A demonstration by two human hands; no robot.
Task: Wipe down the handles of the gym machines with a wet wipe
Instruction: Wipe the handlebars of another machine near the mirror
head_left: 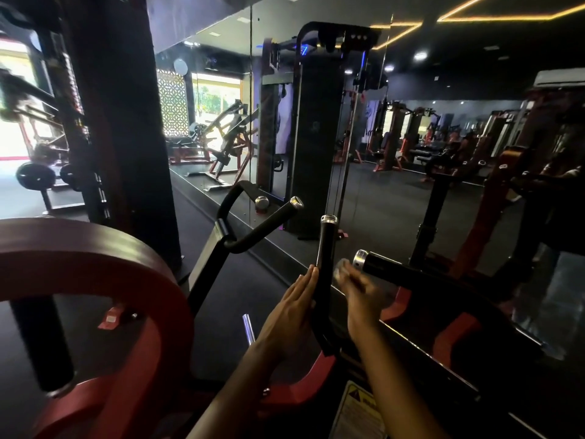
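hands at the upright handle

the upright handle [326,248], black with a chrome cap, is seen at centre. the left hand [291,315] is laid flat against its left side, fingers straight and together, nothing held. the right hand [361,296] is blurred just right of the handle; a pale wipe [341,270] is seen at its fingertips, but how it is gripped cannot be told. whether the wipe touches the handle is not clear. a second handle [395,270] lies level to the right, its far end lost in darkness. a third handle [269,223] slants up at left. a red pad [95,270] is cut off at the left edge. a warning label [357,410] is partly hidden by the right forearm.
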